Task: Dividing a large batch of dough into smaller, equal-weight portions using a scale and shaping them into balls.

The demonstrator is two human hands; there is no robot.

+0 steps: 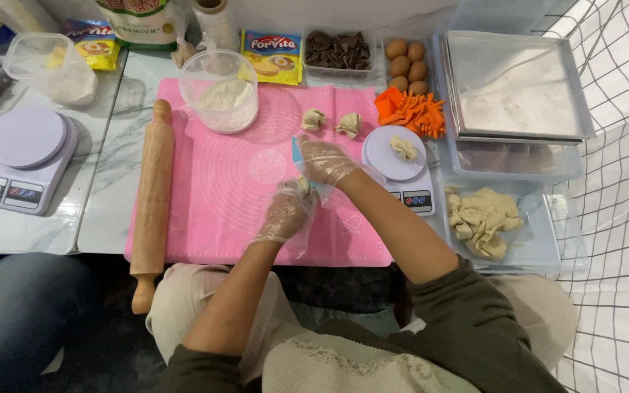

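Both hands in clear plastic gloves, close together over the pink silicone rolling mat [220,196]. Left hand [285,211] is curled around a small pale dough piece [304,185], which sits between the two hands. Right hand [325,161] grips a light blue plastic scraper [298,154] at that dough. Just right of the right hand: small white digital scale [402,171] with a dough lump on it. Beyond the hands: two folded dough pieces [331,122]. Well left of the left hand: wooden rolling pin [153,196].

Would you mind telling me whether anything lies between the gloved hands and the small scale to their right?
Nothing visible does: only bare pink mat separates the right hand and left hand from the scale.
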